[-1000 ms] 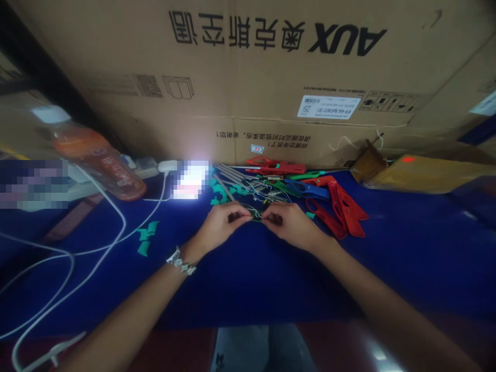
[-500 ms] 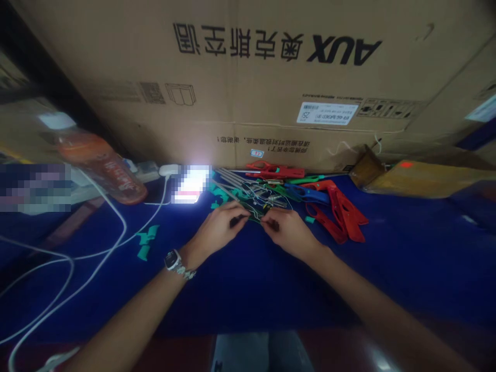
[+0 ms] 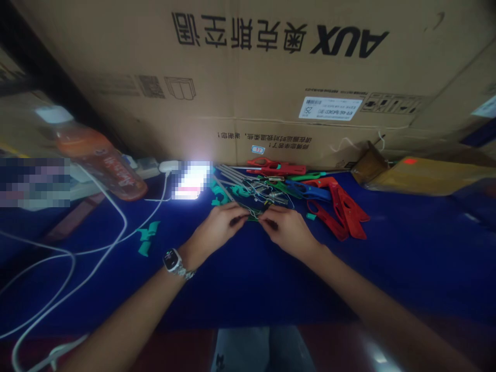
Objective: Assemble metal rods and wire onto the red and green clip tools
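Note:
My left hand (image 3: 219,227), with a wristwatch (image 3: 173,261) on its wrist, and my right hand (image 3: 287,230) meet at the middle of the blue table (image 3: 248,279). Both pinch a small dark green piece with thin wires (image 3: 254,214) between thumb and fingertips. What the piece is stays unclear in the dim picture. Just beyond the fingers lies a pile of red, blue and green plastic clips (image 3: 310,191) and metal rods (image 3: 232,175).
A large cardboard box (image 3: 248,77) stands along the back. An orange drink bottle (image 3: 98,160) lies at the left, with white cables (image 3: 96,243) looping across the cloth. Green plastic bits (image 3: 147,240) lie left of my hands. A bright phone screen (image 3: 191,181) glows nearby.
My hands have stayed together on the small green piece, shifting slightly; half a second ago a wider green part showed between them, and now my fingers cover more of it.

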The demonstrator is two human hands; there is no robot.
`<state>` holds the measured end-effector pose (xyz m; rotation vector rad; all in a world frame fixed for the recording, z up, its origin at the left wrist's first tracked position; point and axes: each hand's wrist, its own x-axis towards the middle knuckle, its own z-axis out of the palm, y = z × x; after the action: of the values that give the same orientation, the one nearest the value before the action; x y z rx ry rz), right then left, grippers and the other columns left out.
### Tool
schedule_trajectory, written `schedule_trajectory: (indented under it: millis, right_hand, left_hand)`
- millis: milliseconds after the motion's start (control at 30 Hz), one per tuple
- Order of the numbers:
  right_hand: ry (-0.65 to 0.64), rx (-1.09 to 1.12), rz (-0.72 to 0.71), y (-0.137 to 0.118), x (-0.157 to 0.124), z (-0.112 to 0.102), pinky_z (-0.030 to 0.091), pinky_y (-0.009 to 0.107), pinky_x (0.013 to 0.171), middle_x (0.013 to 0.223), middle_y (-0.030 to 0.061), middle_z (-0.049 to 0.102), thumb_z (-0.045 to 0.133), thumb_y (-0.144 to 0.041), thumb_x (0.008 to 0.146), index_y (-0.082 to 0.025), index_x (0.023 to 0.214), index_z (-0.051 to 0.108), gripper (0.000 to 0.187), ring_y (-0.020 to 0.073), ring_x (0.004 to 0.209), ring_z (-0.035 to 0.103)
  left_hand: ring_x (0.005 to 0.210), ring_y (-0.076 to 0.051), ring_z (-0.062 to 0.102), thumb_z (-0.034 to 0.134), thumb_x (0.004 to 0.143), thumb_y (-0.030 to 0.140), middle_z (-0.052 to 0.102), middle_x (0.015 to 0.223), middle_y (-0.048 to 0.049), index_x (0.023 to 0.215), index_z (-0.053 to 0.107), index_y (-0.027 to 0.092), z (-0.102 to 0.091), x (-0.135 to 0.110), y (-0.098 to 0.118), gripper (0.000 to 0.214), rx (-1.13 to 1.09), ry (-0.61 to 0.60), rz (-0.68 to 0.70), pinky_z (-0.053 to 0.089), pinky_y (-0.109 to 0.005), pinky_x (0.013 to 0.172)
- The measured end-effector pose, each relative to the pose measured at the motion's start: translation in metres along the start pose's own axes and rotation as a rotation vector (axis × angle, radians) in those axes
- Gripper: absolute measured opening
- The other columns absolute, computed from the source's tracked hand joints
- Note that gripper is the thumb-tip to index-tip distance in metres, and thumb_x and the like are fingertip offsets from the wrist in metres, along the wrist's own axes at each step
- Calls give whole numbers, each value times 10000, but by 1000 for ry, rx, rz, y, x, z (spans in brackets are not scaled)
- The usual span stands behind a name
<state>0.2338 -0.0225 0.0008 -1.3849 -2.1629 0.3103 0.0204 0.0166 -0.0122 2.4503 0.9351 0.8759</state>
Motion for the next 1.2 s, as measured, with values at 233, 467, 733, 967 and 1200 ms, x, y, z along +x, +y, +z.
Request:
schedule_trajectory:
  millis: [233, 467, 733, 967, 1200]
  right_hand:
    - [8, -60, -123, 6, -7, 6, 531, 268, 762, 901, 58, 678, 555, -131, 957, -178, 877, 716, 185, 162, 833, 675]
    - [9, -273, -221, 4, -10, 6, 561, 300, 698, 847, 85, 636, 523, -166, 976, -127, 1114, 726, 248, 191, 785, 644]
    - [-88, -286, -246, 1, -8, -1, 588, 356, 768, 925, 110, 633, 504, -162, 966, -96, 1202, 667, 295, 222, 863, 645]
    - [-175, -289, -254, 1, -13, -3, 594, 422, 830, 974, 132, 614, 466, -178, 973, -74, 1303, 592, 368, 265, 947, 636]
    - [-199, 25, -127, 4, -18, -10, 563, 380, 848, 1024, 97, 623, 462, -135, 954, -162, 1325, 486, 373, 215, 940, 647]
  left_hand:
    - [924, -194, 683, 558, 969, 167, 679, 1024, -66, 1037, 731, 180, -4, -3, 12, 186, 207, -101, 57, 578, -336, 828]
    - [898, -199, 679, 574, 963, 189, 673, 996, -65, 1018, 730, 167, -5, -5, 12, 167, 275, -99, 64, 582, -339, 797]
    - [909, -189, 686, 602, 948, 199, 673, 1022, -50, 1048, 710, 186, -4, -4, 14, 148, 258, -85, 7, 575, -324, 808]
    - [913, -191, 668, 569, 969, 226, 645, 983, -45, 1041, 715, 186, -5, -4, 16, 168, 318, -121, 35, 559, -312, 761]
    - [923, -180, 656, 565, 962, 202, 639, 1004, -44, 1035, 722, 214, -3, -7, 14, 174, 279, -87, 54, 548, -286, 730]
